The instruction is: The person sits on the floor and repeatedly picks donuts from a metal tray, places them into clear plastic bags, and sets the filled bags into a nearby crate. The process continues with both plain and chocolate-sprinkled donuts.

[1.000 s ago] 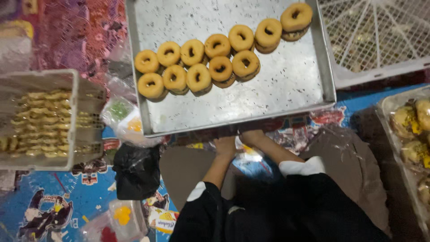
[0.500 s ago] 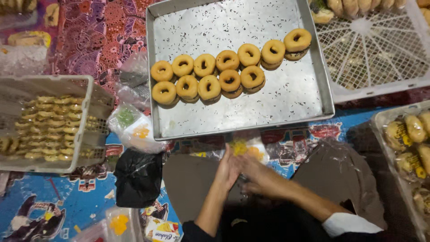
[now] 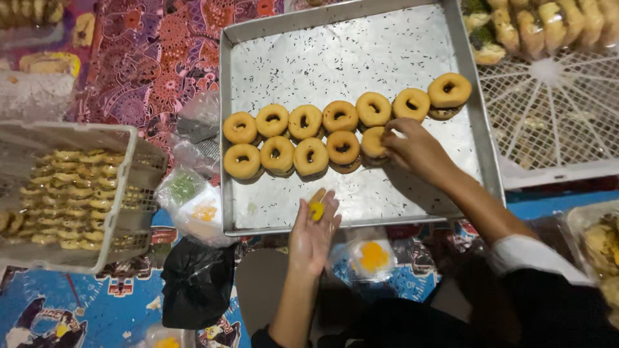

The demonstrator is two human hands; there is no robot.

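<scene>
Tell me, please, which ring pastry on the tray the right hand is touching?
The right hand touches the rightmost pastry of the lower row; the others lie untouched.

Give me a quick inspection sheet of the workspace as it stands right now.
Surface: patterned cloth spread under everything.
Job's things: metal tray with two rows of ring-shaped pastries, close together.
Clutter: black plastic bag, clear bags, white basket of small yellow snacks, white rack with wrapped pastries.
Hands: right hand touching the end pastry of the lower row; left hand, palm up, holds a small yellow piece at the tray's near edge.
Cables: nothing seen.
Surroundings: another tray of wrapped food at right.
</scene>
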